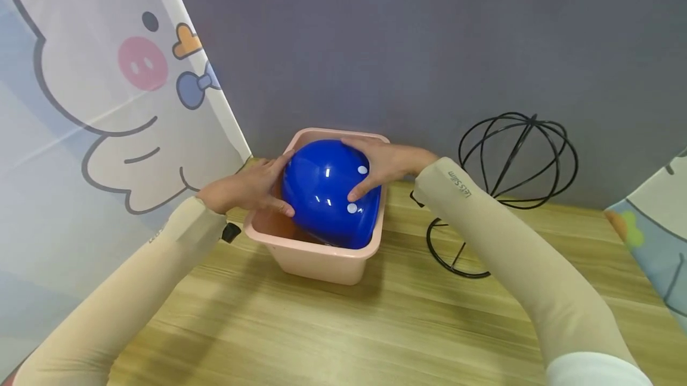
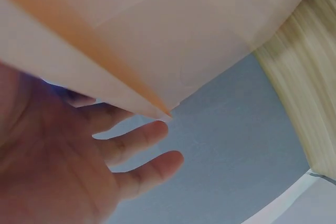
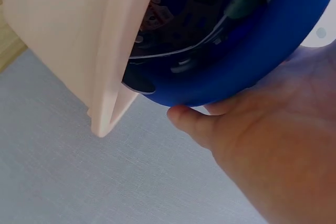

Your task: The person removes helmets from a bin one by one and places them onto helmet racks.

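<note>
Cupping blue helmet [image 1: 328, 195]: left hand [image 1: 248, 188], right hand [image 1: 382, 162]

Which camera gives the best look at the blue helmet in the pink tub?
The head view: the whole blue helmet shows there, dome up, tilted in the pink tub, with the left hand and right hand on its sides. The right wrist view shows only its rim and dark inside. The left wrist view barely shows it.
</note>
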